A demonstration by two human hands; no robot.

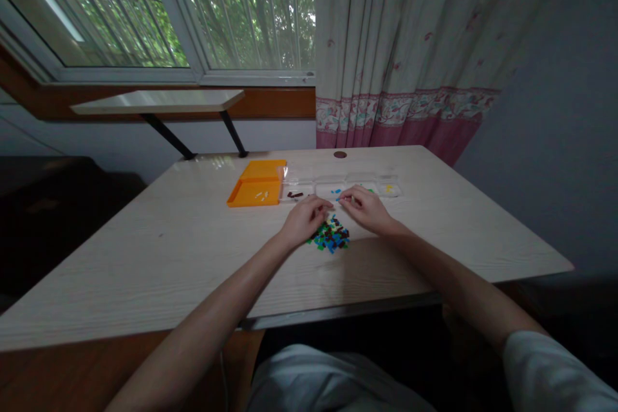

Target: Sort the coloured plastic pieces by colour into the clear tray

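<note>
A heap of small blue, green, dark brown and white plastic pieces (333, 235) lies on the table between my hands. At the heap's upper left is my left hand (305, 217), its fingers bent and slightly apart, with nothing visible in them. My right hand (367, 207) is closed in a pinch at the front of a clear compartment tray (309, 185); a small blue piece (338, 199) shows at its fingertips. Dark brown pieces (295, 195) lie in the tray's left compartment, and yellow pieces (389, 188) at its right end. My right hand partly hides the middle compartments.
An open orange case (254, 193) stands left of the tray, with a few white pieces (261, 196) in it. A raised shelf (159, 102) on black legs is at the back left. Behind the wooden table (193, 257) hangs a curtain (386, 45).
</note>
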